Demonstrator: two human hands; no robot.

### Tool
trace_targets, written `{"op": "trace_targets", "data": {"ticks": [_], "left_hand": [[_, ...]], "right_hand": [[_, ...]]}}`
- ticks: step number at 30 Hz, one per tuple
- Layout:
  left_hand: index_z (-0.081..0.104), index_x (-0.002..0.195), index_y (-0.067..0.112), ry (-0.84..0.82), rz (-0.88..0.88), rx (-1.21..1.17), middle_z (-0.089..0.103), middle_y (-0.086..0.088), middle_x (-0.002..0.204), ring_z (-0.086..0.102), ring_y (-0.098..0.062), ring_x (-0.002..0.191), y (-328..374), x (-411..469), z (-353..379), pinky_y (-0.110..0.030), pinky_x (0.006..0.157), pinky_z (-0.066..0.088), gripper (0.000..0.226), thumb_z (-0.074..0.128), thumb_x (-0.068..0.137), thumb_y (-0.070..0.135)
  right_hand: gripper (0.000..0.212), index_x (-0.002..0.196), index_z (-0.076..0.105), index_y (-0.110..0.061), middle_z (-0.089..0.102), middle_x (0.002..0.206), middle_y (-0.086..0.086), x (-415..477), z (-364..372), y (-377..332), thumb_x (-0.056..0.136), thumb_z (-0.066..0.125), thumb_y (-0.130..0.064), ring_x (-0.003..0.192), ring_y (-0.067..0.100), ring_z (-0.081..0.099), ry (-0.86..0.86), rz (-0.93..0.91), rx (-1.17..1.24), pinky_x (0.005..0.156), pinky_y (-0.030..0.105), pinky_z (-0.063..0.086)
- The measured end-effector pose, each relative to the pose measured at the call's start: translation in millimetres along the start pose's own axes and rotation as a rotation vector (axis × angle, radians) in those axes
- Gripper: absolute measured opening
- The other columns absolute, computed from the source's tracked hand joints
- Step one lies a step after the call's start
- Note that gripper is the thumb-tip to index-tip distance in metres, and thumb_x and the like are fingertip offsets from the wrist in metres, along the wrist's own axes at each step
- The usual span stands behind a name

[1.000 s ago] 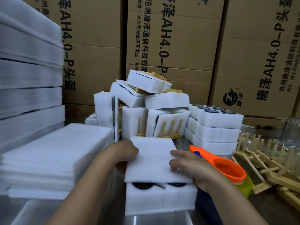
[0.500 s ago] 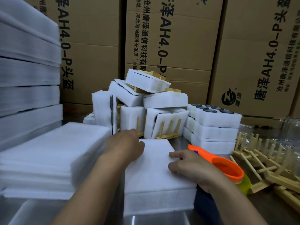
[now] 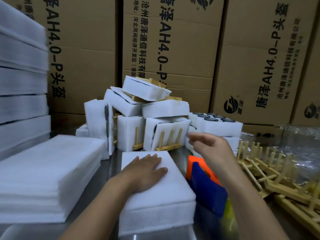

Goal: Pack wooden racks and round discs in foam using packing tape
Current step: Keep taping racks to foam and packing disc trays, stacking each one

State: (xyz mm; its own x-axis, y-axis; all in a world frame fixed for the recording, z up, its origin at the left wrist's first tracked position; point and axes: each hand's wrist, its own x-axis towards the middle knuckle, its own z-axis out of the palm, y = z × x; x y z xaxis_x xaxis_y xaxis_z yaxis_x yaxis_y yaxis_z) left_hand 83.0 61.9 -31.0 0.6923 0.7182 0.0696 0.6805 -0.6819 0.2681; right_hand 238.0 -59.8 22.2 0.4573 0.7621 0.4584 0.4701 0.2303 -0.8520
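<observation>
Left grip (image 3: 147,172), released and flat, presses the foam pack (image 3: 155,210) shut near the front edge of the surface (image 3: 110,170), presumably steadying it for taping; right grip (image 3: 209,146), released and empty, hovers over the tape dispenser (image 3: 206,187).

The grey metal table (image 3: 112,163) carries a stack of foam sheets (image 3: 52,170) at left and a foam block (image 3: 155,210) mid-table, with a tape dispenser (image 3: 206,189) just beside it. Loose wooden racks (image 3: 277,179) lie at right — packed bundles (image 3: 164,110) are heaped behind.

Packing warehouse, stacked cartons (image 3: 173,40), foam sheets (image 3: 48,179)
</observation>
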Motion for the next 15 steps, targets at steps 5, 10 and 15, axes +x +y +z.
{"op": "trace_targets", "data": {"ticks": [5,10,15], "left_hand": [[0.011,0.151,0.030,-0.013,-0.013,-0.002,0.002,0.012,0.158,-0.002,-0.004,0.144,1,0,0,-0.028,0.114,-0.006,0.062,0.021,0.096,0.057],[0.014,0.150,0.029,-0.004,-0.025,-0.005,0.005,0.013,0.158,0.000,-0.003,0.144,3,1,0,-0.028,0.114,-0.004,0.061,0.024,0.096,0.056],[0.017,0.150,0.030,0.004,-0.025,-0.007,0.007,0.013,0.158,0.002,-0.004,0.144,4,-1,-1,-0.027,0.114,-0.003,0.060,0.026,0.096,0.056]], "right_hand": [[0.025,0.109,0.070,-0.021,0.068,0.111,0.002,32,-66,22,0.086,0.060,-0.016,0.096,0.019,0.059,0.288,0.176,-0.514,0.081,0.035,0.048],[0.020,0.079,0.070,0.004,0.062,0.067,0.016,32,-86,68,0.086,0.059,-0.011,0.062,0.026,0.055,0.096,0.460,-0.558,0.064,0.037,0.044],[0.030,0.071,0.068,0.002,0.058,0.057,0.010,24,-84,74,0.086,0.064,-0.024,0.053,0.022,0.050,0.102,0.542,-0.541,0.049,0.025,0.034]]}}
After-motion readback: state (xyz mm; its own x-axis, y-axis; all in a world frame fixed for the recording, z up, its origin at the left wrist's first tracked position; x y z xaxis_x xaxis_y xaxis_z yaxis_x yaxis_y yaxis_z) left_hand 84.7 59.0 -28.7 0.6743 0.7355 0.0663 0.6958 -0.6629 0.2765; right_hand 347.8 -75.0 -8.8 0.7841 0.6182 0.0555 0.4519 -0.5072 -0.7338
